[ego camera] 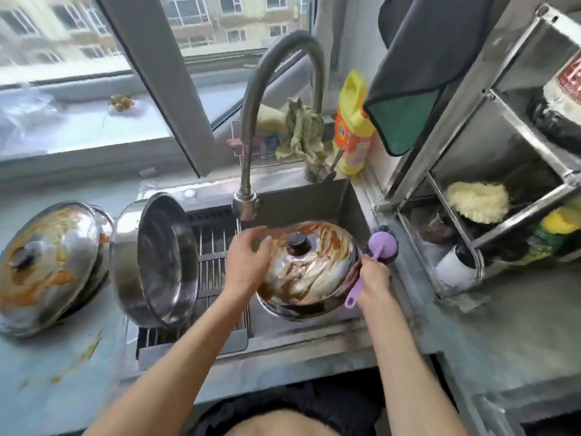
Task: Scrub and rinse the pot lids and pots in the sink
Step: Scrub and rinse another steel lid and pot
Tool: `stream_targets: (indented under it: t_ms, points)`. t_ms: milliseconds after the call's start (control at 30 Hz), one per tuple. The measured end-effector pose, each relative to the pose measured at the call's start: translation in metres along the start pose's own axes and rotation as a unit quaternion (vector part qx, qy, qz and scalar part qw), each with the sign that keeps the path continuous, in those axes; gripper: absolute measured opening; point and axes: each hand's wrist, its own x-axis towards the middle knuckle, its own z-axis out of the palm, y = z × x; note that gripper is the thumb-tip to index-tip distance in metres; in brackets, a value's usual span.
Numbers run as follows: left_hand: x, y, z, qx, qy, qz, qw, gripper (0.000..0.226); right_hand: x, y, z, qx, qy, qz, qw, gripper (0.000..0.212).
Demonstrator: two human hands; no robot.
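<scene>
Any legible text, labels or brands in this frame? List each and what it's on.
None can be read.
yellow detergent bottle: orange label with a small round logo, print too blurred to read.
red-and-white container on the rack's upper shelf: red patterned wrap, cut off by the frame edge, no readable characters.
pot lid, purple brush, faucet: no markings visible.

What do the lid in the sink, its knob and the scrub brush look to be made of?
Lid: likely stainless steel, polished; it mirrors light between brown sauce smears. Knob: matte black, probably plastic, though the look leaves that open. Scrub brush: glossy lilac plastic handle and cap, gripped by the right hand; bristle material unclear.
</scene>
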Motion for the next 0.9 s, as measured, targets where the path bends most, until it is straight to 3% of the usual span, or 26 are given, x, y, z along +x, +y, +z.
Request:
stream_targets:
  t_ms: [100, 133, 200, 233, 300, 467, 600, 667, 733, 800, 900]
  points:
    - [0.000, -0.022, -0.002, -0.107, 0.087, -0.193, 0.971, 0.030, 0.011, 0.001, 0.012, 0.006, -0.034, 0.040, 0.999, 0.034]
    - [-0.002, -0.025, -0.002, -0.161, 0.094, -0.260, 0.947, 0.030, 0.013, 0.001, 0.017, 0.025, -0.045, 0.051, 0.997, 0.034]
    - [-0.010, -0.027, -0.001, -0.333, 0.099, -0.373, 0.860, 0.028, 0.014, 0.003, 0.027, 0.038, -0.063, 0.057, 0.996, 0.035]
    - [-0.013, -0.030, 0.001, -0.403, 0.099, -0.401, 0.817, 0.028, 0.014, 0.001, 0.031, 0.034, -0.067, 0.052, 0.996, 0.035]
    - [-0.018, -0.036, 0.003, -0.485, 0.088, -0.418, 0.763, 0.039, 0.015, 0.001, 0.037, 0.034, -0.067, 0.039, 0.996, 0.034]
    - [-0.014, -0.038, 0.003, -0.592, 0.063, -0.411, 0.690, 0.036, 0.018, 0.003, 0.038, 0.044, -0.111, 0.039, 0.992, 0.019]
    - [0.002, -0.035, 0.000, -0.649, 0.065, -0.378, 0.657, 0.038, 0.022, 0.004, 0.038, -0.020, -0.199, 0.052, 0.979, 0.021]
    - [0.011, -0.040, 0.000, -0.654, 0.075, -0.377, 0.651, 0.040, 0.030, 0.006, 0.036, -0.140, -0.219, 0.042, 0.965, 0.022]
    - [0.017, -0.037, -0.001, -0.644, 0.096, -0.365, 0.666, 0.041, 0.035, 0.004, 0.034, -0.279, -0.179, -0.030, 0.943, 0.017]
    - [0.021, -0.028, -0.003, -0.611, 0.099, -0.352, 0.702, 0.041, 0.038, -0.005, 0.037, -0.421, -0.133, -0.140, 0.886, 0.025]
    - [0.029, -0.016, -0.003, -0.543, 0.072, -0.325, 0.771, 0.041, 0.032, -0.032, 0.054, -0.619, -0.094, -0.249, 0.739, 0.036]
